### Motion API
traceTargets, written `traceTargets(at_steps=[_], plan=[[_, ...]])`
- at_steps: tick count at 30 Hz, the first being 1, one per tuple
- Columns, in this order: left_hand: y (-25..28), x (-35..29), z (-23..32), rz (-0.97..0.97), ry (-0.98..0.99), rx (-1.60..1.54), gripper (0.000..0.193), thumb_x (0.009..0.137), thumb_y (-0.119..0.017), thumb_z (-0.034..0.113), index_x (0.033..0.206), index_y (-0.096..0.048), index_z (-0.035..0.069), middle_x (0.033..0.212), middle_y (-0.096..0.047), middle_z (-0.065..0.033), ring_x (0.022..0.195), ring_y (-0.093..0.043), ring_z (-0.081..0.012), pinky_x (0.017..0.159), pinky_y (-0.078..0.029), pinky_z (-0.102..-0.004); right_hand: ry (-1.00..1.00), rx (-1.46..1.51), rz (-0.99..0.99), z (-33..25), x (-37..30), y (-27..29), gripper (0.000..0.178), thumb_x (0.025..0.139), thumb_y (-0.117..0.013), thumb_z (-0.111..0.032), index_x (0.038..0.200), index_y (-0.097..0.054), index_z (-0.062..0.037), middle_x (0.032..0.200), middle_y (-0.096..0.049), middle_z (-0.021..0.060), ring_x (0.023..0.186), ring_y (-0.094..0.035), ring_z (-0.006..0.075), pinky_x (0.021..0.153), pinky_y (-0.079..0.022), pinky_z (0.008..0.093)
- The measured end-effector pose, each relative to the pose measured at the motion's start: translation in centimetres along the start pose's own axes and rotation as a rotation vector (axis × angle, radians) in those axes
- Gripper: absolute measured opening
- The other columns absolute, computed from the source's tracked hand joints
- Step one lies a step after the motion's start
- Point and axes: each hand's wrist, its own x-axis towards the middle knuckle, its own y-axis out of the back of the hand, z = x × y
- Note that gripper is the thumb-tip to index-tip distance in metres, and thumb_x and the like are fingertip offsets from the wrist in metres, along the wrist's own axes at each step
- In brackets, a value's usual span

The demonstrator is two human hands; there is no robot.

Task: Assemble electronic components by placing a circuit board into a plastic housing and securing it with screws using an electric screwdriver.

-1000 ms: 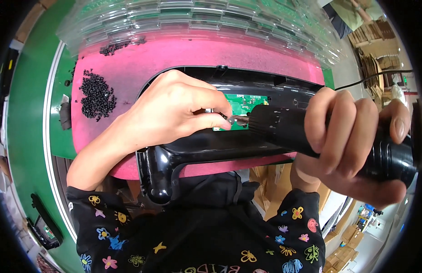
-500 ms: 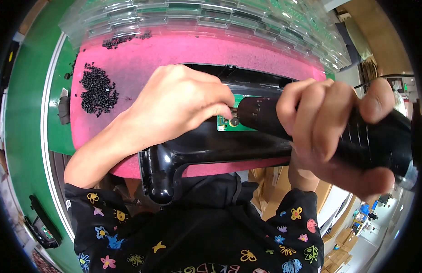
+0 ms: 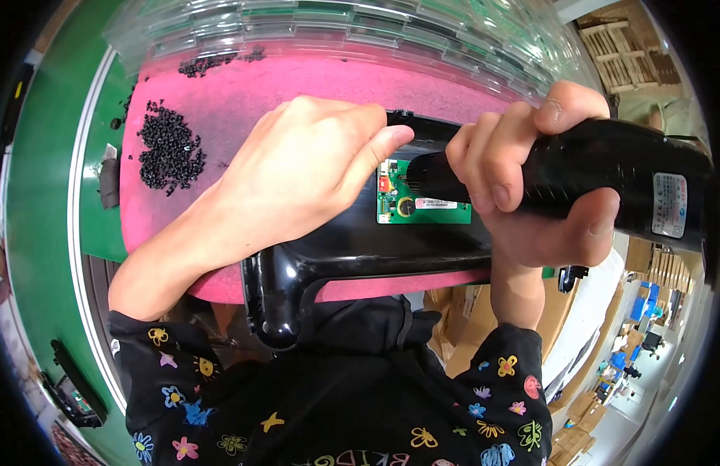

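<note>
My right hand [image 3: 538, 171] is wrapped around a thick black electric screwdriver [image 3: 639, 167], which lies tilted with its narrow end toward the left. That end is over a green circuit board [image 3: 445, 217], with the thin bit at the board's upper left part. The board sits inside a long black plastic housing [image 3: 375, 252] with a bent leg at its left. Above the housing's left half is my left hand [image 3: 313, 155], fingers curled and thumb laid alongside; what they hold, if anything, is hidden. A red connector and a round cell show on the board.
A pile of small black screws [image 3: 172, 151] lies on the pink mat [image 3: 243, 85] at left, with more near its far edge. Clear plastic trays [image 3: 336, 31] are stacked behind. A dark roll [image 3: 109, 182] rests on the green table. Cardboard boxes [image 3: 462, 311] stand below, right.
My left hand has drawn away from the screwdriver's tip, up toward the housing's far edge. The screwdriver's back end has swung upward, and more of the board shows.
</note>
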Motion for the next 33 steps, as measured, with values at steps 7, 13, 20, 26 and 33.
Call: traceTargets(at_steps=[7,13,20,26,33], plan=[[0.0,-0.3,0.7,0.006,-0.017,0.037,0.016,0.094,-0.059,0.011,0.085,-0.056,-0.002,0.076,-0.057,-0.0196,0.068,-0.057,-0.0404,0.059,-0.044,-0.0449,0.019,0.116,-0.059,0.1,0.3,0.2,0.062,0.091,-0.052,-0.065,0.116,-0.043,-0.0086,0.063,-0.048,-0.0013,0.05,-0.044,0.0106,0.055,-0.039,0.0295],[-0.8,-0.8,-1.1,0.006,-0.132,0.06,0.01,0.088,-0.065,0.008,0.092,-0.063,-0.001,0.082,-0.062,-0.017,0.075,-0.062,-0.039,0.064,-0.049,-0.0441,-0.015,0.083,0.006,0.0,0.1,-0.4,0.062,0.091,-0.054,-0.064,0.115,-0.043,-0.0084,0.065,-0.049,-0.0013,0.051,-0.044,0.0105,0.056,-0.039,0.0293],[-0.2,-0.7,-0.5,-0.096,-0.112,0.114,0.01,0.083,-0.068,0.006,0.09,-0.066,-0.001,0.082,-0.064,-0.0158,0.076,-0.064,-0.0379,0.064,-0.05,-0.0441,-0.003,0.134,-0.055,0.3,0.2,-0.4,0.061,0.09,-0.055,-0.063,0.115,-0.044,-0.0077,0.064,-0.049,-0.0012,0.05,-0.043,0.0101,0.054,-0.037,0.0279],[-0.2,-0.7,-0.8,-0.114,-0.149,0.163,0.01,0.082,-0.067,0.008,0.088,-0.068,0.0,0.08,-0.064,-0.0148,0.076,-0.064,-0.0372,0.062,-0.049,-0.045,0.008,-0.002,-0.126,1.1,1.5,-0.3,0.06,0.092,-0.056,-0.059,0.117,-0.049,-0.005,0.06,-0.046,-0.0016,0.047,-0.04,0.0092,0.048,-0.033,0.0258],[-0.2,-0.6,-0.6,-0.13,-0.111,0.162,0.011,0.084,-0.068,0.011,0.088,-0.069,0.001,0.08,-0.064,-0.0136,0.076,-0.064,-0.0358,0.062,-0.049,-0.0446,0.033,0.038,-0.115,1.9,1.4,-0.2,0.061,0.093,-0.053,-0.059,0.122,-0.05,-0.0059,0.06,-0.045,-0.0023,0.048,-0.04,0.0095,0.05,-0.033,0.0268]])
